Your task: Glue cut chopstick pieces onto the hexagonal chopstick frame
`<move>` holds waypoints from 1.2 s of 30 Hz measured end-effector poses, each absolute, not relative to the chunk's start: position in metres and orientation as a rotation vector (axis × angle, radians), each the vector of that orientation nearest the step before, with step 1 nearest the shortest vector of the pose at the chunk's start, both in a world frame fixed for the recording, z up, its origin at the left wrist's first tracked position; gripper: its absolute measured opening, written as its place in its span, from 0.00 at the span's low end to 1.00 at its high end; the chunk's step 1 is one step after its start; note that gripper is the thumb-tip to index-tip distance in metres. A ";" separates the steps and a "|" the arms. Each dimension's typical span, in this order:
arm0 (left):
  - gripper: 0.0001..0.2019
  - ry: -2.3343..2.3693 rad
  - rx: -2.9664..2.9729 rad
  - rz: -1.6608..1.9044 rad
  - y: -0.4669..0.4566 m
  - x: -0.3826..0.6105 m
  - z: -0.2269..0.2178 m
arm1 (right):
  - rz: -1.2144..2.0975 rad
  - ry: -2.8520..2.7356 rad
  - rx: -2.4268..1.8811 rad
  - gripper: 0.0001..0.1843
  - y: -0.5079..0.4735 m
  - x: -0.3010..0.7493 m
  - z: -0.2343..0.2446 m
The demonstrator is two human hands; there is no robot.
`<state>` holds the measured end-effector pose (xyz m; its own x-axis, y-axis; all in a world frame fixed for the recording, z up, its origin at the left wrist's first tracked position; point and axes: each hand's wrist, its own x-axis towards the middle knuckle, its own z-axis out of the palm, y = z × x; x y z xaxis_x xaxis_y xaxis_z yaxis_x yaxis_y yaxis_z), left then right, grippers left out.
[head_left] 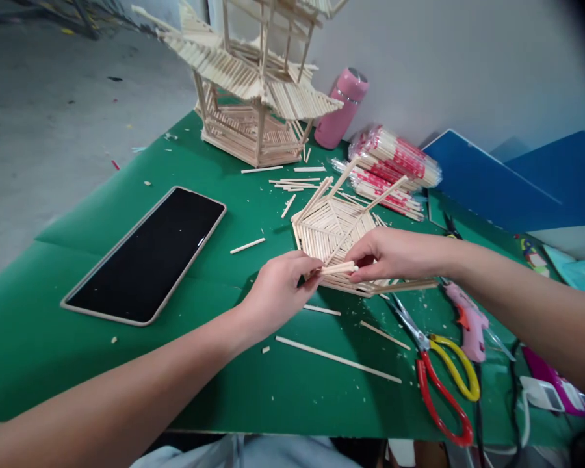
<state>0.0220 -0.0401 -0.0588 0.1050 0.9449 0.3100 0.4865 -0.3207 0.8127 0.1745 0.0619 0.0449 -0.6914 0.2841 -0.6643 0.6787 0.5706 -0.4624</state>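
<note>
My left hand pinches one end of a short bundle of wooden sticks. At the bundle's other end, the fingers of my right hand are closed on it. Both hands are over the near edge of a hexagonal stick platform, from whose corners several posts of paired sticks rise or lean outward. Whether the bundle is fixed to the platform I cannot tell. Loose sticks lie in front of my hands. Red-and-yellow-handled scissors lie on the near right, by a pink glue gun.
A tiered stick pagoda stands at the back, beside a pink bottle and wrapped stick bundles. A large black-screened phone lies on the left of the green table surface. Cables and a magenta item are at right.
</note>
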 end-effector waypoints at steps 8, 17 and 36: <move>0.08 1.359 1.871 1.154 -0.040 0.022 -0.061 | -0.972 2.267 0.797 0.07 0.060 0.175 0.042; 0.09 1.364 1.878 1.185 -0.040 0.022 -0.064 | -0.956 2.255 0.798 0.07 0.061 0.173 0.042; 0.09 1.363 1.877 1.172 -0.041 0.021 -0.064 | -0.914 2.269 0.782 0.06 0.063 0.172 0.041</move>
<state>0.0209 -0.0408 -0.0645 0.1118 0.9359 0.3340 0.4703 -0.3459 0.8119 0.1724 0.0625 0.0412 -0.6695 0.3017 -0.6787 0.6879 0.5965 -0.4134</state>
